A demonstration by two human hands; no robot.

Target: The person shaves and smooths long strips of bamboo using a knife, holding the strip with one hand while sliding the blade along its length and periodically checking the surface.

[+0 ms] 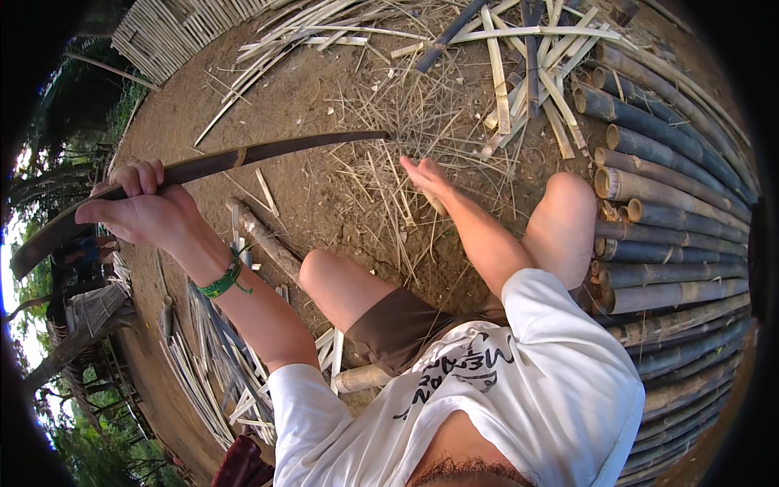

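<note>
Brown dirt ground (182, 105); left hand (154, 213) closed round long dark bamboo strip (312, 142), off-centre grip might twist; right hand (430, 177), hold unclear.

An open-air bamboo workshop, set in a bare-earth yard.
Thick bamboo poles (682, 290) lie in a long row on the right, while split slats (496, 73) are strewn across the far side. Thin shavings (414, 114) litter the packed dirt (170, 122) in the middle. Loose strips (203, 381) are heaped near on the left; a slatted panel (174, 36) stands far left, and green trees (89, 454) along the left edge show it is outdoors.
</note>
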